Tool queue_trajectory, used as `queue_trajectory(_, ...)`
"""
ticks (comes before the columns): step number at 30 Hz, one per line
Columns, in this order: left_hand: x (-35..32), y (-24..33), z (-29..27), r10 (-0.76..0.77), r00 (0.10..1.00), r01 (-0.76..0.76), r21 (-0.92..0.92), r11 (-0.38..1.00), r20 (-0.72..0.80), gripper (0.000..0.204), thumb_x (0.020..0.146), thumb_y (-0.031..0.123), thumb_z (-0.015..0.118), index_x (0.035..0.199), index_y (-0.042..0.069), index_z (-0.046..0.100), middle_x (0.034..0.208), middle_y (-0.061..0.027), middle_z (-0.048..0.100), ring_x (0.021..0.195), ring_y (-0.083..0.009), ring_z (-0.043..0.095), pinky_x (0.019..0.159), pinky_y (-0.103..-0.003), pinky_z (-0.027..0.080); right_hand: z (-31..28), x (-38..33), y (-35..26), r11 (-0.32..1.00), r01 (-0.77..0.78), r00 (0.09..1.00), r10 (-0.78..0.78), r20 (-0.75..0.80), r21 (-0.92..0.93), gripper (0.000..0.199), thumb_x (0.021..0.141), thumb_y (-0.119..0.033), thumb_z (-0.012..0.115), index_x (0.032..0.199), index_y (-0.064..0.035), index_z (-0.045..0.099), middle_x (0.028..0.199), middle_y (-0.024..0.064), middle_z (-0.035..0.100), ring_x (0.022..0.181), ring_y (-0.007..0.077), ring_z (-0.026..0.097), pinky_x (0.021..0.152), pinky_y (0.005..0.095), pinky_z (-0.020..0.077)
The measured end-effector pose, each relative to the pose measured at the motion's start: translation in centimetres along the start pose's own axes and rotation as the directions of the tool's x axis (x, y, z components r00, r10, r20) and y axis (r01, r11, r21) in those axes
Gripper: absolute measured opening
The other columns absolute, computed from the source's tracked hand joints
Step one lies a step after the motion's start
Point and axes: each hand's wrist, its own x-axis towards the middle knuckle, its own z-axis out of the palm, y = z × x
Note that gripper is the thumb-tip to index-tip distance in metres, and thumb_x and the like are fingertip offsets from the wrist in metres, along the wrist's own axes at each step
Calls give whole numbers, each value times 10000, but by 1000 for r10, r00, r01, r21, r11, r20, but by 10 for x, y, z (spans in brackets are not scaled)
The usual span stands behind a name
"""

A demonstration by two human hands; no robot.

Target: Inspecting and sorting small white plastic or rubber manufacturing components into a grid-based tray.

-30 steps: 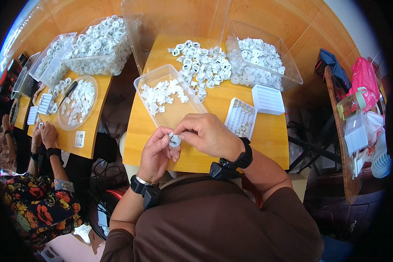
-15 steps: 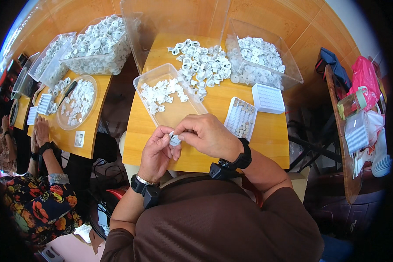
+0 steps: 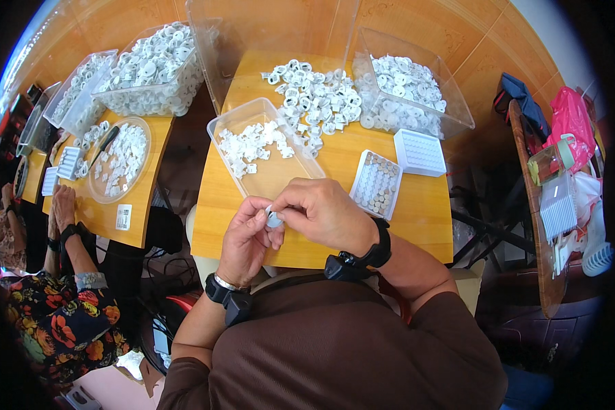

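Observation:
Between my two hands, over the near edge of the yellow table (image 3: 307,250), is a small round white plastic part (image 3: 274,219). My left hand (image 3: 247,236) pinches it from the left. The thumb and forefinger of my right hand (image 3: 331,213) are closed at its upper side; whether they hold a smaller piece is hidden. Just beyond my hands lies a clear plastic tray (image 3: 256,183) with small white plastic pieces (image 3: 249,147) in it. Right of my right hand stands a white grid tray (image 3: 357,196) holding several small round discs (image 3: 376,195).
A pile of white round parts (image 3: 314,96) covers the table's far middle. A clear bin of such parts (image 3: 406,85) stands far right, near a white slotted box (image 3: 420,154). At left, a co-worker's hands (image 3: 63,205) rest by another table with a round tray (image 3: 147,160).
My hands stay nearly in place. The round part has tilted slightly between my fingers.

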Motion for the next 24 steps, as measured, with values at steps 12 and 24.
queue_trajectory(12,-1,2,6,59,998,-57,59,997,-28,212,966,188,501,1109,31,505,925,-83,616,731,-154,582,666,-268,484,17,-6,-3,995,-32,984,15,-180,-96,111,779,-60,672,869,-21,619,796,111,610,639,226,636,559,320,494)
queue_trajectory(24,-1,5,12,12,1000,-5,302,953,-22,435,957,115,485,1370,0,405,1023,-88,603,843,-162,610,748,-269,498,6,-4,-6,987,-160,970,160,-183,16,124,808,-113,646,887,-31,596,854,144,625,728,324,630,632,394,500)
